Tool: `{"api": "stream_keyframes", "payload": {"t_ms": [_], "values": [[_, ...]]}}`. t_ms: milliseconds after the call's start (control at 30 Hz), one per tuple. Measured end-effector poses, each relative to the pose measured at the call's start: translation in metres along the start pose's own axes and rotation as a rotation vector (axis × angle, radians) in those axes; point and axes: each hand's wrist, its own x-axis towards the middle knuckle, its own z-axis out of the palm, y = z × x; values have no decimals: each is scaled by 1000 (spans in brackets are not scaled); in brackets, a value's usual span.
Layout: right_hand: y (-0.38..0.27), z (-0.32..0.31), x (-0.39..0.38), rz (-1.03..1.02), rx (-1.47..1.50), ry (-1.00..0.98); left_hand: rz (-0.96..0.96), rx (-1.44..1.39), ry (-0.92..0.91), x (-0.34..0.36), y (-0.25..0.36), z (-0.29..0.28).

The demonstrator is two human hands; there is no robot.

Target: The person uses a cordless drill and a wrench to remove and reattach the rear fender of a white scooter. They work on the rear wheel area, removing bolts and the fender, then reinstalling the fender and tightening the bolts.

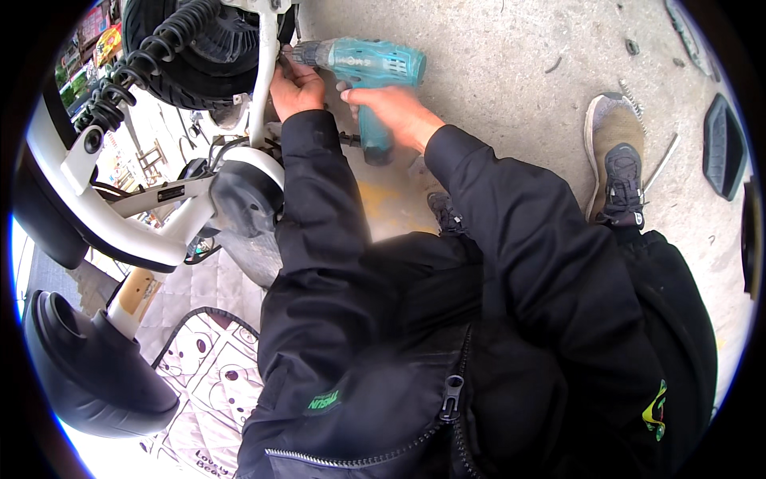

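Observation:
My right hand (396, 110) is wrapped round the grip of a teal cordless drill (379, 62), which lies on its side with its chuck pointing left. The chuck end reaches the white frame tube (266, 68) beside the black wheel (217, 54) of a white scooter. Just below the chuck, my left hand (298, 93) has its fingers bent and pressed together at the tube. What those fingers grip, if anything, is hidden, and so is the tip of the drill bit.
A black coil-spring shock absorber (163, 44) runs along the wheel. Below are the scooter's dark plastic cover (243, 195) and a quilted mat with bear drawings (215, 359). On the concrete floor (511, 64) lie small scraps and a black angular part (724, 148) at right.

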Motion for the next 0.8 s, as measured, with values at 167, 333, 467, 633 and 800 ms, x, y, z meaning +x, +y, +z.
{"api": "stream_keyframes", "payload": {"t_ms": [167, 333, 467, 633, 800], "values": [[4, -6, 6, -210, -305, 70, -66, -33, -46, 15, 3, -16], [-36, -14, 10, -84, -487, 83, -61, -156, 93, 4, -4, -14], [-25, -14, 12, 114, -211, 53, -31, -289, 28, 8, -3, -13], [-21, -9, 14, 130, -101, 141, -45, -329, 100, -10, -5, 9], [-13, -11, 15, 135, -56, 157, -104, -324, -74, 16, -15, -19]]}}
